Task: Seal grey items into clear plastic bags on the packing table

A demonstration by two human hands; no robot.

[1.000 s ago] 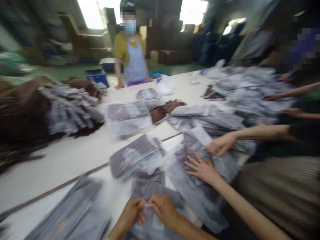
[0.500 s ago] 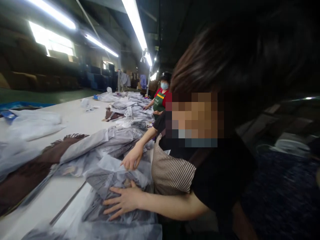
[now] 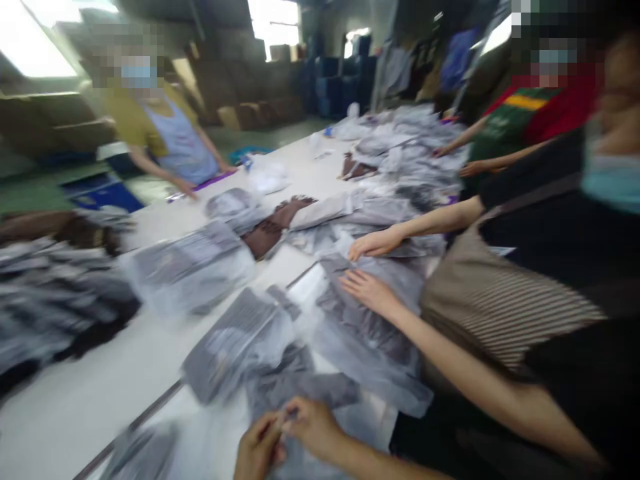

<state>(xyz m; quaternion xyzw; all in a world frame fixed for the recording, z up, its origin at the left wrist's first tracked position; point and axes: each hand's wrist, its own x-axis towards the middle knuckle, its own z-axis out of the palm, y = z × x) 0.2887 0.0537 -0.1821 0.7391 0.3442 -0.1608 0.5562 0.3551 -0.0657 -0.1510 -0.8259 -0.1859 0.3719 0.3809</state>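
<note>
At the bottom edge, my left hand point(image 3: 257, 445) and my right hand point(image 3: 316, 428) meet with fingers bent and tips pinched together. Something small and greyish shows between the fingertips, too blurred to name. Right under them lies a clear plastic bag point(image 3: 333, 390) with dark grey folded cloth in it. Just beyond sits another bagged grey cloth piece point(image 3: 230, 347). On the right, a co-worker's two hands, one at the back point(image 3: 377, 243) and one nearer point(image 3: 370, 290), lie flat on a bagged grey piece point(image 3: 390, 327).
The long white table point(image 3: 145, 353) carries several bagged pieces and a brown fringed cloth point(image 3: 275, 227). A dark heap of bagged cloth point(image 3: 60, 300) lies at left. A person in a blue apron point(image 3: 183, 143) stands across; another in a green apron point(image 3: 505, 127) is at far right.
The view has swung left and down, bringing my hands and the person across the table into sight. The near co-worker's spread hand now lies closer to their other hand.
</note>
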